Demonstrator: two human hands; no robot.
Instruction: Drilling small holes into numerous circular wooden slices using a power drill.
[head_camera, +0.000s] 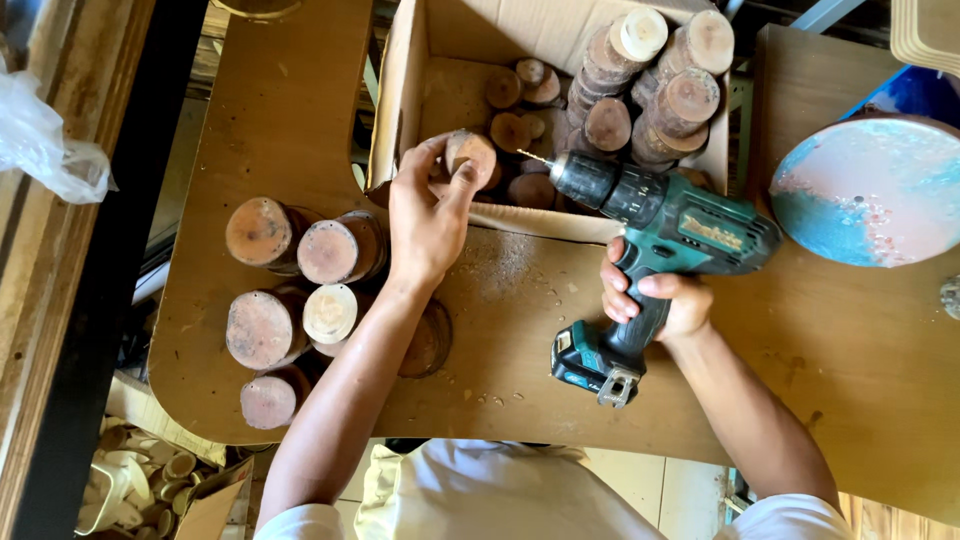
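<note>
Your left hand (425, 215) has its fingers (462, 178) clamped on a small round slice of brown wood (470, 152), held at the near wall of the open cardboard box (398, 100) at the far edge of the brown wooden surface (500, 330). Your right hand (655, 300) has its fingers wrapped tight round the grip of a teal and black cordless drill (665, 225), its bit pointing at that slice. Stacks of round wood slices (300, 290) stand near the surface's left edge, more fill the box, and a round blue and pink stool top (870, 190) sits by the right edge.

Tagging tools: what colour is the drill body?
Teal with black grip and chuck, on the cordless drill in the right hand; head view.
</note>
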